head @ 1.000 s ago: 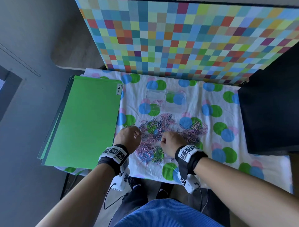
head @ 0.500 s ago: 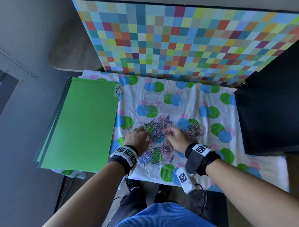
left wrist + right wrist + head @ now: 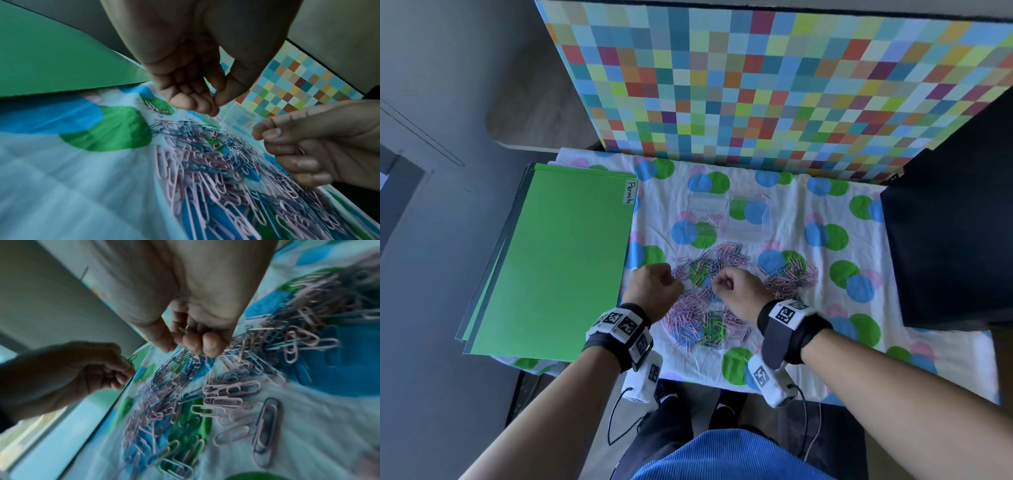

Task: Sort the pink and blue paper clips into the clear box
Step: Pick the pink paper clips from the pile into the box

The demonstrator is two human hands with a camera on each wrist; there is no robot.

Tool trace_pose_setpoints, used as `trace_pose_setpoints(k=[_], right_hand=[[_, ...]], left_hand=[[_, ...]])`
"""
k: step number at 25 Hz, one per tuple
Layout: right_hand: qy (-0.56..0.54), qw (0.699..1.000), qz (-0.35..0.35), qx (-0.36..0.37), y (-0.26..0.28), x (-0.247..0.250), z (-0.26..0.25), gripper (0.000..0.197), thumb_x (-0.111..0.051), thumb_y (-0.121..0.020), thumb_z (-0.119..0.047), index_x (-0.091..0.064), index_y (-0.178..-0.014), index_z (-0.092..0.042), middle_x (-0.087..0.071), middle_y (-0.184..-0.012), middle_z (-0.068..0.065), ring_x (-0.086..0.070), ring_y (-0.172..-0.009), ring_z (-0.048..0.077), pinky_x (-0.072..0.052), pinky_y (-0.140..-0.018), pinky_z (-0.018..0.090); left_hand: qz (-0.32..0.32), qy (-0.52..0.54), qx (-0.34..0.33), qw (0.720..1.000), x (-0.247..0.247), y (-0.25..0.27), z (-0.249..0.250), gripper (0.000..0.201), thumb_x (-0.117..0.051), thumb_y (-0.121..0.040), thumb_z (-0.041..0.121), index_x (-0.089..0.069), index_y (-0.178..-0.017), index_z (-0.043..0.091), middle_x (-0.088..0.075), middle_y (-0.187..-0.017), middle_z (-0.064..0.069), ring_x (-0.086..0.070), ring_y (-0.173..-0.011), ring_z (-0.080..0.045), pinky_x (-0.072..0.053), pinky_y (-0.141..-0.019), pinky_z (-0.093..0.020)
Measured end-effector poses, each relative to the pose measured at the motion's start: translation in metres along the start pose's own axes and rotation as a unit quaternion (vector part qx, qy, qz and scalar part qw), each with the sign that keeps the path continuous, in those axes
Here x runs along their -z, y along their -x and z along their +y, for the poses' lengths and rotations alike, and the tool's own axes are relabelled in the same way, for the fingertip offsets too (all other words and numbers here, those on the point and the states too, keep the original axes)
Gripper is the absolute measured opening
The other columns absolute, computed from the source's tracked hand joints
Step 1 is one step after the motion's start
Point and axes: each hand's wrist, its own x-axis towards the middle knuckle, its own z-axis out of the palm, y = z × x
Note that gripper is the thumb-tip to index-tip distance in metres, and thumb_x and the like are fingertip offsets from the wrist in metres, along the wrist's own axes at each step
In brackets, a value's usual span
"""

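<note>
A pile of pink and blue paper clips [image 3: 705, 308] lies on the dotted cloth [image 3: 825, 342]. My left hand [image 3: 654, 287] hovers at the pile's left edge, fingers curled, thumb and fingertips pinching a clip [image 3: 131, 357]. My right hand [image 3: 736, 291] is a fist over the pile's middle, and a few clips [image 3: 183, 330] sit inside its curled fingers [image 3: 205, 344]. The clear box [image 3: 727, 214] stands beyond the pile with two compartments. Several pink clips [image 3: 714, 219] lie in the left one; the right one looks bare.
A stack of green folders [image 3: 558, 267] labelled "Permits" covers the table's left part. A black block [image 3: 948, 240] stands at the right. A chequered coloured board [image 3: 774, 85] rises behind the box. The table's near edge [image 3: 688, 375] is just behind my wrists.
Half a second ago both hands had fingers down in the pile. Now they are drawn back a little and curled up with clips in them.
</note>
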Motion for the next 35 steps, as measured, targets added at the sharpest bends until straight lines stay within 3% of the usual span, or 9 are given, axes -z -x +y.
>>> trace_pose_setpoints(k=[3,6,9,12,16,22,27,30,35], right_hand=[[0.096,0.994,-0.027,0.055,-0.002,-0.009,-0.012,0.009,-0.057,-0.09,-0.015,-0.057,-0.099,-0.018,-0.051,-0.066,-0.007,-0.043,-0.047,0.011,-0.032,-0.044,0.021],[0.215,0.972,-0.028,0.091,-0.006,-0.017,-0.014,0.015,-0.059,-0.09,-0.02,-0.057,-0.105,-0.019,-0.059,-0.084,-0.002,-0.048,-0.057,0.011,-0.034,-0.053,0.021],[0.241,0.966,-0.012,0.088,-0.009,-0.024,-0.012,0.002,-0.056,-0.09,-0.016,-0.058,-0.092,-0.016,-0.063,-0.089,0.001,-0.056,-0.074,0.018,-0.04,-0.063,0.025],[0.23,0.97,-0.013,0.074,-0.009,-0.025,-0.009,0.009,-0.053,-0.091,-0.015,-0.05,-0.083,-0.018,-0.06,-0.088,0.0,-0.056,-0.081,0.019,-0.043,-0.071,0.029],[0.163,0.983,-0.007,0.082,-0.007,-0.018,-0.005,0.004,-0.052,-0.092,-0.015,-0.051,-0.088,-0.014,-0.058,-0.091,0.003,-0.055,-0.08,0.02,-0.042,-0.065,0.028],[0.003,0.999,0.026,-0.029,-0.009,-0.002,-0.001,0.014,-0.058,-0.091,-0.019,-0.053,-0.078,-0.018,-0.053,-0.071,-0.008,-0.049,-0.066,0.011,-0.037,-0.066,0.024],[-0.149,0.985,-0.015,-0.081,-0.015,-0.003,-0.001,0.014,-0.052,-0.091,-0.007,-0.061,-0.099,-0.015,-0.059,-0.072,0.0,-0.052,-0.06,0.015,-0.042,-0.054,0.028],[-0.213,0.97,-0.037,-0.107,-0.016,-0.004,-0.005,0.025,-0.04,-0.093,0.003,-0.062,-0.09,-0.009,-0.057,-0.07,0.004,-0.051,-0.054,0.015,-0.042,-0.046,0.026],[-0.009,0.998,-0.041,-0.041,-0.016,-0.005,-0.016,0.019,-0.045,-0.094,-0.009,-0.064,-0.091,-0.012,-0.054,-0.067,-0.005,-0.04,-0.047,0.01,-0.031,-0.044,0.022]], left_hand=[[-0.024,0.03,0.019,0.999,-0.001,0.004,-0.006,0.016,-0.067,-0.071,0.013,-0.055,-0.079,0.02,-0.063,-0.057,0.005,-0.058,-0.056,-0.014,-0.046,-0.054,-0.023],[-0.084,0.065,0.023,0.994,-0.003,0.007,-0.008,0.047,-0.066,-0.076,0.01,-0.053,-0.115,0.031,-0.07,-0.066,0.005,-0.067,-0.065,-0.011,-0.054,-0.067,-0.028],[-0.103,0.106,0.038,0.988,-0.006,0.005,-0.01,0.022,-0.058,-0.082,0.009,-0.068,-0.086,0.028,-0.07,-0.071,0.006,-0.066,-0.068,-0.014,-0.057,-0.074,-0.035],[-0.114,0.169,0.089,0.975,-0.011,0.004,-0.01,0.019,-0.053,-0.086,0.015,-0.063,-0.071,0.02,-0.069,-0.073,-0.004,-0.062,-0.066,-0.018,-0.057,-0.074,-0.042],[-0.088,0.057,0.042,0.994,-0.016,0.007,0.0,0.008,-0.058,-0.082,0.023,-0.062,-0.079,0.017,-0.062,-0.073,0.003,-0.056,-0.066,-0.012,-0.044,-0.059,-0.022],[-0.124,-0.099,-0.076,0.984,-0.03,0.014,0.0,0.01,-0.058,-0.09,0.021,-0.063,-0.096,0.015,-0.06,-0.1,0.001,-0.059,-0.084,-0.015,-0.053,-0.073,-0.026],[-0.08,-0.005,-0.018,0.997,-0.026,0.011,0.001,0.004,-0.06,-0.086,0.019,-0.062,-0.084,0.022,-0.062,-0.087,0.006,-0.058,-0.078,-0.011,-0.048,-0.071,-0.022],[-0.048,0.085,0.046,0.994,-0.018,0.008,-0.004,0.009,-0.069,-0.083,0.02,-0.06,-0.08,0.02,-0.061,-0.071,0.009,-0.055,-0.065,-0.009,-0.042,-0.057,-0.017],[-0.087,0.224,0.09,0.967,-0.01,0.002,-0.017,0.025,-0.068,-0.084,0.014,-0.062,-0.108,0.017,-0.071,-0.074,-0.007,-0.062,-0.062,-0.016,-0.053,-0.064,-0.033]])
